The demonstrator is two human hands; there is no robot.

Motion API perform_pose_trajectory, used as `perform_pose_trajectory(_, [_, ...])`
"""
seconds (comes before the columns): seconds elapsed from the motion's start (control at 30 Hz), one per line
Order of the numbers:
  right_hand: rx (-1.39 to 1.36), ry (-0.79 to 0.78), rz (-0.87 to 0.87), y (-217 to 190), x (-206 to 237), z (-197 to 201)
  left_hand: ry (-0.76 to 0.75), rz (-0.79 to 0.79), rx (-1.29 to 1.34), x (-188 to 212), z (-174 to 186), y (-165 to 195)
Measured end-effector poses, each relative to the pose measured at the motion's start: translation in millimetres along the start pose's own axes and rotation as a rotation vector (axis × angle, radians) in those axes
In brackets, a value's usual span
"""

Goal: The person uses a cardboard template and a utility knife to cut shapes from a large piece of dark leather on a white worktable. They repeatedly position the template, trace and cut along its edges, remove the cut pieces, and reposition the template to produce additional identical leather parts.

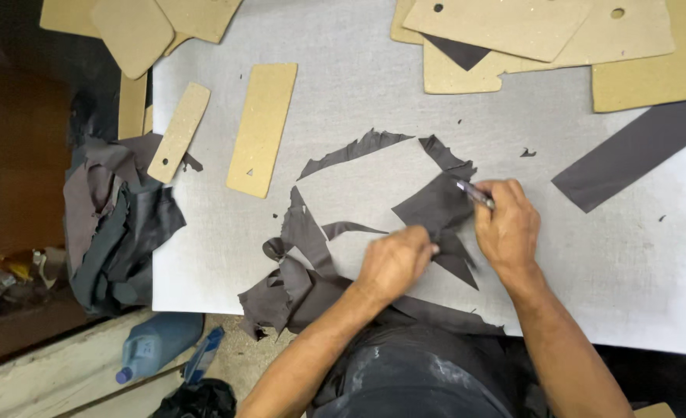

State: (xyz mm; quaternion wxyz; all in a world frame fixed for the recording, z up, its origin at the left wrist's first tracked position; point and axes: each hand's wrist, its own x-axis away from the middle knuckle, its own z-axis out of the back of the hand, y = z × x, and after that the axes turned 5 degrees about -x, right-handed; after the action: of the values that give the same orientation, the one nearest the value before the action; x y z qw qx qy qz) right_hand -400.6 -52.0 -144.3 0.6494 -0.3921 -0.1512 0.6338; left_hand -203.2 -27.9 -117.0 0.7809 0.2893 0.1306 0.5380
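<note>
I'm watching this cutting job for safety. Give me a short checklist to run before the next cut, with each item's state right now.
1. Left hand pinning the dark piece: ok, it presses on the piece's near edge.
2. Tool gripped: ok, the right hand closes round it, tip on the piece.
3. Left fingers away from the tip: ok, a gap shows between them.
4. Piece lying flat on the white board: cannot tell, the hands cover part of it.
5. Scraps away from the cut: not ok, several lie right beside the piece.
6. Templates out of the way: ok, they lie farther up the board.
</note>
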Motion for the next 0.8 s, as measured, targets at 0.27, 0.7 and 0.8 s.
perform_pose_trajectory(0.27, [0.256,-0.313,-0.253,-16,-26,-35,0.275,0.200,0.029,35,90,-78])
perform_pose_trajectory(0.7, [0.390,-0.176,-0.382,-64,98,-29,0.209,-0.143,-0.134,35,85,-140])
perform_pose_trajectory(0.8, [0.250,-0.128,-0.581,-67,100,-29,-0.149,-0.206,-0.221,16,70,-136])
